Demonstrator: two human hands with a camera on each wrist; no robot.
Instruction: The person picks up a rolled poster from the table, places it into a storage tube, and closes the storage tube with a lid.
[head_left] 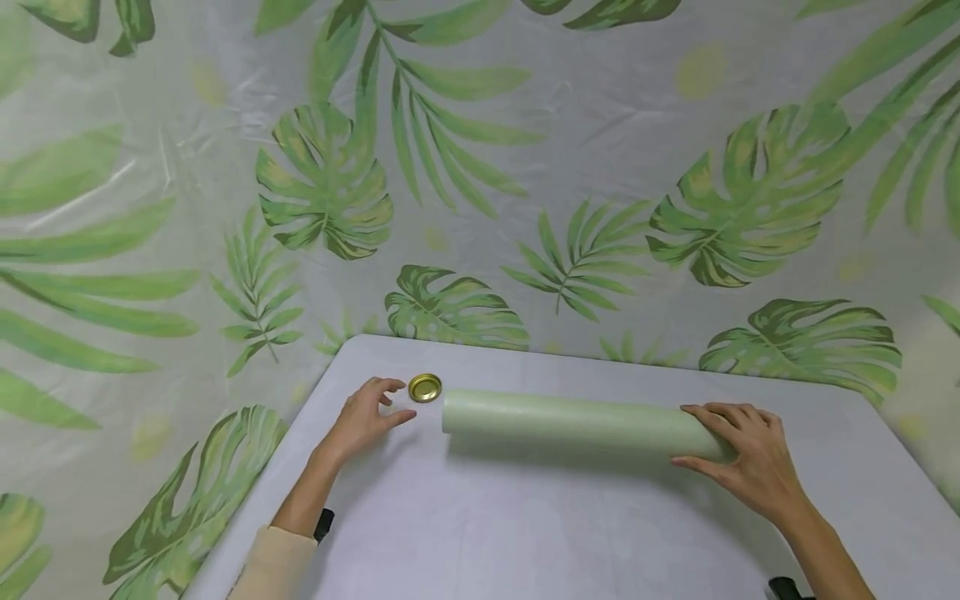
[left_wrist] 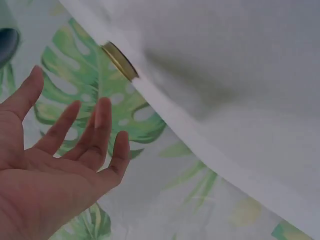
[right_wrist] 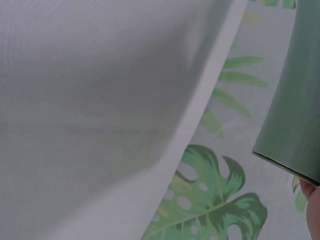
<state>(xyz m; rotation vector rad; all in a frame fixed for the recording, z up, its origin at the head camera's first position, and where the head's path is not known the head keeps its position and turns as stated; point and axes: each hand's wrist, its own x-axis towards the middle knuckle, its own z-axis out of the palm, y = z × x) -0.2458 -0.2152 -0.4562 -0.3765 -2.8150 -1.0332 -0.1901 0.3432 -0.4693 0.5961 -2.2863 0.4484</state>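
Note:
A long pale green tube point(head_left: 562, 417) lies crosswise in the head view, with its shadow on the white table below it. My right hand point(head_left: 750, 454) grips its right end, thumb on the near side and fingers over the far side. In the right wrist view the same tube point(right_wrist: 295, 100) runs along the right edge, with a bit of the hand point(right_wrist: 314, 210) under its end. My left hand point(head_left: 367, 417) is beside a small round gold lid point(head_left: 425, 387), its fingers loosely spread and holding nothing. The tube's dark open end point(left_wrist: 7, 45) shows in the left wrist view.
The white table point(head_left: 525, 533) has rounded far corners. Behind and around it hangs a pale sheet point(head_left: 600, 150) printed with green leaves. Dark bands point(head_left: 324, 525) sit at both wrists.

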